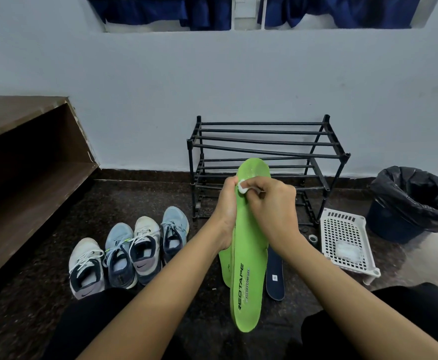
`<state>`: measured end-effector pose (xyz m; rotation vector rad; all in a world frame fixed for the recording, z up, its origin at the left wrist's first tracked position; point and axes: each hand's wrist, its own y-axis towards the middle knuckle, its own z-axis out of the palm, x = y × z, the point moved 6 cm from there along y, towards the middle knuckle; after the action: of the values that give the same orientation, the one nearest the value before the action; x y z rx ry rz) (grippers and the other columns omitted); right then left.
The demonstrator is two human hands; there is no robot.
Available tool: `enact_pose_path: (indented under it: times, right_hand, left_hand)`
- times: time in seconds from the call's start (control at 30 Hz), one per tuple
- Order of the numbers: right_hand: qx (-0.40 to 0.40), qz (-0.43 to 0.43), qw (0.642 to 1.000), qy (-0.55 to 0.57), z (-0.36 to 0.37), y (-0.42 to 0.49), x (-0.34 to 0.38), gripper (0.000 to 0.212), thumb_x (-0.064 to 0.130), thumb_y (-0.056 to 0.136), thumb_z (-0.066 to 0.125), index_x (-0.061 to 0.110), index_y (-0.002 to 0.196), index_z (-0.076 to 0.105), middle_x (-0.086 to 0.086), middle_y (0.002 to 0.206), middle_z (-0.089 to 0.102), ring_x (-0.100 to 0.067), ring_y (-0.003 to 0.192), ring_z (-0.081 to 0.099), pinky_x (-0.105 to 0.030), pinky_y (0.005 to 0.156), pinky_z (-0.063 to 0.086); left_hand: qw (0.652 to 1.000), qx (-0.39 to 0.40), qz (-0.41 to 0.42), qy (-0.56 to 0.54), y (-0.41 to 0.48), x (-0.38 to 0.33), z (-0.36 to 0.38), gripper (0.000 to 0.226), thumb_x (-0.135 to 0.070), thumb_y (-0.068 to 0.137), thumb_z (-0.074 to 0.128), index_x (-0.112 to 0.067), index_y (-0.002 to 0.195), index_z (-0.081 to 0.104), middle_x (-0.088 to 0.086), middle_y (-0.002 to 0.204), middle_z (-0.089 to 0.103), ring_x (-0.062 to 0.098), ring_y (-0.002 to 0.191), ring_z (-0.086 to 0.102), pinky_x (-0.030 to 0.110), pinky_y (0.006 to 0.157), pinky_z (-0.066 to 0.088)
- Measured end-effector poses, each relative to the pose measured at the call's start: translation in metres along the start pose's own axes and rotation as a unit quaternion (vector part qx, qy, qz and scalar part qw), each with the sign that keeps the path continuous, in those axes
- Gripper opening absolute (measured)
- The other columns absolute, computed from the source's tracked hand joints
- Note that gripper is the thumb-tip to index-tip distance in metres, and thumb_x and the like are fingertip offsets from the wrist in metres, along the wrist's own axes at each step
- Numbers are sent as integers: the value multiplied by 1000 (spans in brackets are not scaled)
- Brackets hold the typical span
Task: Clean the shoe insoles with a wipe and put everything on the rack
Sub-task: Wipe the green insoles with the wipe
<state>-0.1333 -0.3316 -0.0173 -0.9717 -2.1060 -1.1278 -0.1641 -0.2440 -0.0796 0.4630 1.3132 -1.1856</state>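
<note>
My left hand (227, 211) grips a bright green insole (249, 276) by its left edge and holds it up lengthwise in front of me. My right hand (272, 206) pinches a small white wipe (242, 189) and presses it on the insole's upper part. A second green insole (224, 266) lies on the floor behind the held one, mostly hidden. To their right, a dark blue insole (275, 279) rests on the floor. The black metal rack (264, 152) stands bare against the wall.
Several sneakers (127, 253) stand in a row on the dark floor at the left. A white plastic basket (345, 240) with a wipe packet lies right of the rack, and a bin (410, 201) lined with a black bag stands further right. A wooden shelf (31, 178) fills the left side.
</note>
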Motion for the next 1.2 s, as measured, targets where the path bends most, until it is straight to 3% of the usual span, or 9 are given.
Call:
enact_pose_path:
  times: [0.1,0.23,0.47,0.67,1.0,1.2]
  right_hand:
    - [-8,-18,1000,-8,3,-6,4,26,-2,78,61,17,87,75,5,83,73,-13,76,65,-22,78,49]
    - [7,-12,1000,0,9,-15,5,26,-1,80,60,19,88,75,5,84,72,-17,78,65,-30,80,51]
    - [34,-21,999,4,14,-21,9,26,-2,80,59,17,90,75,3,85,72,-13,77,65,-24,78,48]
    - [-17,-31,999,-4,2,-3,7,26,-5,76,60,16,83,75,5,78,72,-16,71,65,-21,73,45]
    - [14,-48,999,-11,10,-22,17,27,-4,78,59,14,89,75,1,84,73,-16,76,65,-23,76,47]
    - [-18,-57,998,-32,3,-5,12,24,-5,75,62,13,83,75,0,80,73,-21,73,66,-29,75,50]
  left_hand:
    - [1000,-11,-3,5,0,-2,-5,53,-44,91,35,-20,52,60,0,53,56,18,53,53,27,55,40]
    - [999,-34,-9,3,-1,-5,-13,48,-41,89,36,-20,50,54,-1,51,52,18,51,49,25,51,37]
    - [997,-76,-1,-11,0,-3,-18,46,-49,86,36,-19,61,59,1,60,58,22,70,54,35,69,42]
    - [1000,-19,-6,-5,-3,-2,0,46,-42,86,33,-19,53,55,0,54,53,20,55,50,28,56,38]
    - [998,-54,9,-19,2,-9,-12,56,-45,90,32,-19,47,56,0,53,53,20,58,51,28,59,41]
    - [999,-32,6,1,-4,-2,-1,41,-46,82,35,-18,59,53,1,60,52,21,63,51,31,60,39]
